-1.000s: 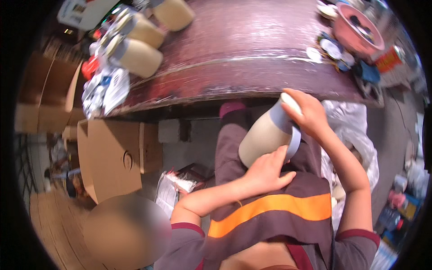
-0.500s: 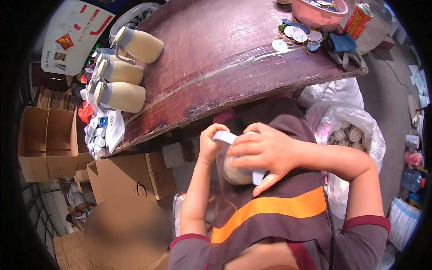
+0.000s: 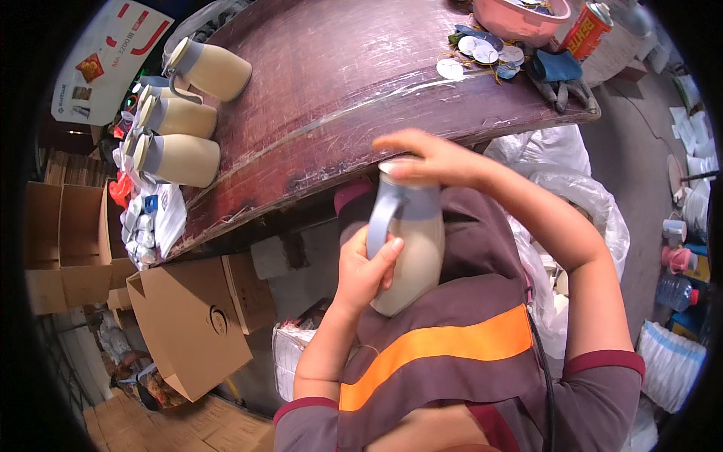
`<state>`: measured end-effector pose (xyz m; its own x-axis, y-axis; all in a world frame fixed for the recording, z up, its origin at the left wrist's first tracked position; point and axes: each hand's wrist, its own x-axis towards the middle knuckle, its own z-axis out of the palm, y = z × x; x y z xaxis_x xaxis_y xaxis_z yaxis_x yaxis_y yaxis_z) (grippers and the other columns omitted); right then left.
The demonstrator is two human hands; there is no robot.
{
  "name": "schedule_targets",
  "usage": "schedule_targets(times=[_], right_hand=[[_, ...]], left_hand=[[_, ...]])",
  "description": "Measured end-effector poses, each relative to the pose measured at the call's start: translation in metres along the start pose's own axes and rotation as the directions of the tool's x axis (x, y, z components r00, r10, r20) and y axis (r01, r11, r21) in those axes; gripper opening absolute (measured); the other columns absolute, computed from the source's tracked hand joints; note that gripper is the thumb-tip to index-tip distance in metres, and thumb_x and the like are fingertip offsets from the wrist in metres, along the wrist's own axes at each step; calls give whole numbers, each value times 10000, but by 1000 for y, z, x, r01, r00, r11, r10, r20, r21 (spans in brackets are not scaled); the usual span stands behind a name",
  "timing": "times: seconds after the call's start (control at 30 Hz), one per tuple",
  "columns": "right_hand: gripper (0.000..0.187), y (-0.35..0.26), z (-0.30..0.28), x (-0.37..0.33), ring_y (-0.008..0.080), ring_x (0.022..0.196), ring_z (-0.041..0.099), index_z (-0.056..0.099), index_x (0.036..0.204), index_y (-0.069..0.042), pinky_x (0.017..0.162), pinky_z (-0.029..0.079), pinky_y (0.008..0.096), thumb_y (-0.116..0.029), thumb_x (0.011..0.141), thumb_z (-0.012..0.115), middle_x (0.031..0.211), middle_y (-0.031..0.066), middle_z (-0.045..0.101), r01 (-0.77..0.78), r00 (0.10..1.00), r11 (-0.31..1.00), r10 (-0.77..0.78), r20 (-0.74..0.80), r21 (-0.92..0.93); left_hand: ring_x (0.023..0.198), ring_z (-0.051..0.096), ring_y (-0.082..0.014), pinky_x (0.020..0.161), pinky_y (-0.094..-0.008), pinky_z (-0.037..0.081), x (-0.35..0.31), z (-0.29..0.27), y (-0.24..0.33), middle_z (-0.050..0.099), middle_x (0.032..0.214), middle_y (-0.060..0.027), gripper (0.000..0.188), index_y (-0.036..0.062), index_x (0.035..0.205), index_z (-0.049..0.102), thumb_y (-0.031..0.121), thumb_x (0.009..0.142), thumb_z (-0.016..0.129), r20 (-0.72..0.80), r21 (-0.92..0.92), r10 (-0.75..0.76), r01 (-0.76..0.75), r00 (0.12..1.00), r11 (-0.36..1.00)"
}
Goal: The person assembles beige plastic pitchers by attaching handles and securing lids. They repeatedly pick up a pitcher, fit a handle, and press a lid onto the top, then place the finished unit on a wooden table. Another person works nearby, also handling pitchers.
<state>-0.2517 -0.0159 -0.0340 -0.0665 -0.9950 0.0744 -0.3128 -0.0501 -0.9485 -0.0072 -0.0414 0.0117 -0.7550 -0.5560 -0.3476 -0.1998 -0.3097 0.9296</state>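
Mid-frame, the left hand (image 3: 364, 270) holds the jug (image 3: 418, 260) by its handle (image 3: 380, 226), fingers curled. The right hand (image 3: 431, 159) blurs at the jug's top; its finger spread I cannot tell.

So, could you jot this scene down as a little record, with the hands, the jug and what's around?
Left hand: gripping the jug's handle
Right hand: blurred, fingers outstretched, over the jug's lid
Jug: cream body, blue-grey top, above the person's lap
Table, left end: other jugs
Table, right end: pink tub, round tags, glove, red can
Below table, left: cardboard box
Below table, right: clear plastic bag
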Motion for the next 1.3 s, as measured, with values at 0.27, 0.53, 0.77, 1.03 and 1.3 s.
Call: schedule_targets(times=[0.27,0.53,0.77,1.03,1.3], right_hand=[[806,93,-68,12,315,1432,218,473,1365,-9,1162,150,446,-651,877,449,1512,194,308,-368,906,246,-120,-405,-897],[343,81,-25,-46,207,1080,578,596,1113,-103,950,408,384,-125,788,702,1096,22,626,-7,833,529,-467,-298,-849],[166,13,20,-47,78,817,610,593,1008,-22,649,497,245,-175,946,600,907,0,622,-85,905,836,292,-309,542],[275,-43,69,-38,267,850,687,617,1065,-32,750,515,356,-231,875,633,899,152,686,-184,951,975,208,-228,121],[294,-45,82,-60,233,885,693,600,1115,-18,788,515,332,-199,886,636,928,131,702,-240,965,919,260,-24,312]], left_hand=[[469,474,-64,446,-220,397,17,13,-25,520,634,10,168,36,954,539,164,924,642,-187,-152,109,-138,976,979],[554,536,-97,525,-235,448,26,9,-31,571,710,-39,330,-1,1007,554,321,1001,485,-191,-255,164,-210,968,944],[585,557,-67,493,-197,422,41,-22,-28,639,788,-31,279,11,1111,604,246,988,515,-305,-214,73,-143,950,966],[563,515,-20,491,-174,401,37,-29,-24,605,741,26,181,28,1023,622,191,949,594,-84,7,49,-48,995,999],[701,634,-72,598,-180,498,33,-26,-44,671,859,-55,202,16,1045,566,207,980,551,-134,-259,66,-100,989,961]])
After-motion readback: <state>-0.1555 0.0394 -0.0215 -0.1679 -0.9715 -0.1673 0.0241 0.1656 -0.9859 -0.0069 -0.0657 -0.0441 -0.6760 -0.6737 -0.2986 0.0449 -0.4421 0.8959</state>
